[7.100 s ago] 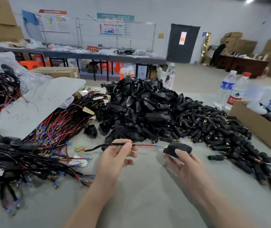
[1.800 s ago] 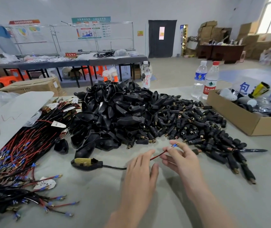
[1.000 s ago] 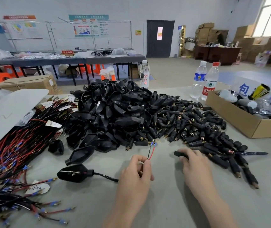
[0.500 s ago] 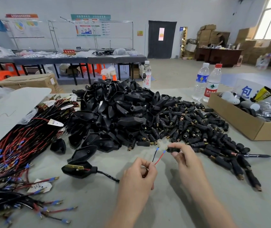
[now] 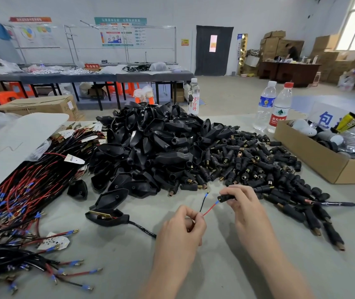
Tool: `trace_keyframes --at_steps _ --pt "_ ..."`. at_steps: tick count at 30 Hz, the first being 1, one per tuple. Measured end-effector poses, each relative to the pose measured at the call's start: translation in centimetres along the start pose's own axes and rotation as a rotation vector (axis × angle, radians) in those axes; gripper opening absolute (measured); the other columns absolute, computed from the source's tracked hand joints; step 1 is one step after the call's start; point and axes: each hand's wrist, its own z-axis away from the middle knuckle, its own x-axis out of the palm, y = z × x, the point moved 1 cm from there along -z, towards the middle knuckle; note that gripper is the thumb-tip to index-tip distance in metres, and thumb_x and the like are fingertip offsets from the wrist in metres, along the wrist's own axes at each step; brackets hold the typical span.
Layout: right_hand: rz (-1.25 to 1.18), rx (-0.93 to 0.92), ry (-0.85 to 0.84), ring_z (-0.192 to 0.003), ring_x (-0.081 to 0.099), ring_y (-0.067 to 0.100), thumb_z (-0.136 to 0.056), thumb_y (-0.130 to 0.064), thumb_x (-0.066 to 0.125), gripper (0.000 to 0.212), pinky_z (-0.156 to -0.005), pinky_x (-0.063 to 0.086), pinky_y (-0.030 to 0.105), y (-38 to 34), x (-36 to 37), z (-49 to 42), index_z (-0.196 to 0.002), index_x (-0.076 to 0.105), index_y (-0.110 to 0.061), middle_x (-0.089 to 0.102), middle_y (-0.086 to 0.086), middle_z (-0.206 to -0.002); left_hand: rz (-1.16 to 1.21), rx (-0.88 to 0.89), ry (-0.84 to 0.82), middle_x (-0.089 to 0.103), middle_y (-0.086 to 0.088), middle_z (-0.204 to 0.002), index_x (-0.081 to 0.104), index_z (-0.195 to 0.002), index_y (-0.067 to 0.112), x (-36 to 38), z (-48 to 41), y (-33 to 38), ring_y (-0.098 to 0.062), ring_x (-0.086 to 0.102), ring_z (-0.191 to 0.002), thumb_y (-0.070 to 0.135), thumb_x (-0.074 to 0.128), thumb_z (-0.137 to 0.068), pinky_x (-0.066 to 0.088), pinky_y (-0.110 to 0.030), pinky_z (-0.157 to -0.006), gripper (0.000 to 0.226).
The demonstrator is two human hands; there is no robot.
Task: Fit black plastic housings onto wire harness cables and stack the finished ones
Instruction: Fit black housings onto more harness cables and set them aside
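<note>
My left hand (image 5: 182,231) pinches the free end of a black cable (image 5: 142,228) where a red wire (image 5: 210,209) and a black wire (image 5: 203,201) split off. The cable's other end carries a fitted black housing (image 5: 107,216) lying on the table. My right hand (image 5: 242,203) holds a small black cylindrical connector (image 5: 225,198) right at the red wire's blue terminal tip. A big heap of loose black housings (image 5: 150,147) lies behind, with a spread of small black connectors (image 5: 258,169) to its right.
Bundles of red and black harness wires (image 5: 21,201) cover the left of the table. An open cardboard box (image 5: 323,165) stands at the right. Two water bottles (image 5: 273,106) and a third bottle (image 5: 193,98) stand at the far edge. A white board (image 5: 16,141) lies far left.
My right hand picked a small connector from the pile and brought it to the red wire's tip. My left hand stayed pinched on the cable end.
</note>
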Motion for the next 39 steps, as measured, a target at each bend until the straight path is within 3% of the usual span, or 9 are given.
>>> trace_keyframes --at_steps 3,8,10,13,18,23,27,32,39 --pt "0.065 -0.018 -0.007 -0.108 0.048 -0.017 -0.084 0.025 0.049 0.056 -0.081 0.045 0.011 0.2 0.0 0.0 -0.108 0.066 -0.022 0.046 -0.008 -0.118 -0.011 0.033 0.014 0.066 0.017 -0.063 0.052 -0.081 0.03 0.0 0.0 0.0 -0.004 0.059 -0.062 0.048 0.047 -0.093 0.041 -0.022 -0.054 0.022" --pt "0.061 -0.062 -0.014 -0.102 0.05 -0.02 -0.088 0.02 0.054 0.045 -0.078 0.043 0.004 0.1 0.0 0.0 -0.106 0.069 -0.018 0.047 -0.009 -0.118 0.067 0.101 0.053 0.063 0.011 -0.063 0.05 -0.085 0.034 -0.1 0.0 -0.2 -0.008 0.054 -0.058 0.05 0.045 -0.095 0.042 -0.023 -0.062 0.019" --pt "0.015 -0.051 -0.065 -0.101 0.054 -0.013 -0.089 0.019 0.054 0.043 -0.082 0.047 0.011 0.0 0.2 0.0 -0.106 0.07 -0.017 0.05 -0.008 -0.118 0.092 0.12 0.031 0.063 0.011 -0.064 0.052 -0.086 0.035 -0.2 -0.1 -0.3 -0.007 0.054 -0.057 0.05 0.046 -0.097 0.041 -0.021 -0.06 0.02" --pt "-0.115 -0.042 -0.116 -0.103 0.055 -0.008 -0.093 0.012 0.057 0.04 -0.083 0.041 0.003 -0.8 0.5 0.0 -0.103 0.071 -0.024 0.057 -0.009 -0.113 0.109 0.141 0.02 0.065 0.015 -0.068 0.054 -0.088 0.037 -0.1 -0.1 -0.4 -0.004 0.053 -0.055 0.051 0.047 -0.098 0.04 -0.017 -0.056 0.019" --pt "-0.333 0.072 -0.156 -0.107 0.06 -0.004 -0.099 -0.003 0.055 0.04 -0.088 0.043 0.007 -1.9 1.1 0.1 -0.112 0.063 -0.04 0.065 -0.029 -0.108 0.1 0.189 0.146 0.052 0.017 -0.057 0.053 -0.088 0.041 -0.4 -0.3 -0.6 -0.004 0.046 -0.049 0.054 0.047 -0.096 0.037 -0.013 -0.052 0.017" --pt "-0.673 0.269 -0.008 -0.097 0.072 0.015 -0.101 0.0 0.05 0.033 -0.083 0.056 0.021 -1.9 1.2 -0.3 -0.115 0.065 -0.026 0.074 -0.005 -0.104 0.167 0.155 0.147 0.052 0.014 -0.056 0.055 -0.09 0.04 -0.2 -0.6 -0.9 -0.003 0.044 -0.048 0.054 0.048 -0.094 0.038 -0.015 -0.051 0.016" --pt "-1.011 0.519 -0.037 -0.102 0.073 0.018 -0.098 -0.005 0.055 0.023 -0.078 0.057 0.021 -2.2 1.9 -0.2 -0.117 0.065 -0.015 0.075 0.006 -0.109 0.278 0.112 0.135 0.055 -0.003 -0.061 0.055 -0.091 0.04 -0.3 -0.5 -0.6 -0.003 0.043 -0.047 0.054 0.047 -0.093 0.037 -0.016 -0.048 0.016" --pt "-1.401 0.682 -0.081 -0.108 0.071 0.024 -0.085 -0.015 0.06 0.04 -0.082 0.059 0.023 -3.4 2.4 -0.1 -0.12 0.061 0.003 0.072 0.018 -0.116 0.413 0.085 0.156 0.057 0.005 -0.057 0.056 -0.087 0.038 -0.8 -0.7 -0.2 -0.003 0.042 -0.047 0.04 0.051 -0.099 0.034 -0.013 -0.048 0.013" --pt "-1.204 0.675 -0.039 -0.097 0.072 0.023 -0.085 -0.028 0.063 0.023 -0.075 0.06 0.027 -2.7 2.3 0.1 -0.087 0.08 -0.014 0.076 0.007 -0.109 0.533 0.036 0.096 0.067 0.005 -0.071 0.062 -0.086 0.036 -0.6 -0.9 -0.5 -0.008 0.06 -0.068 0.059 0.045 -0.097 0.049 -0.031 -0.069 0.031"
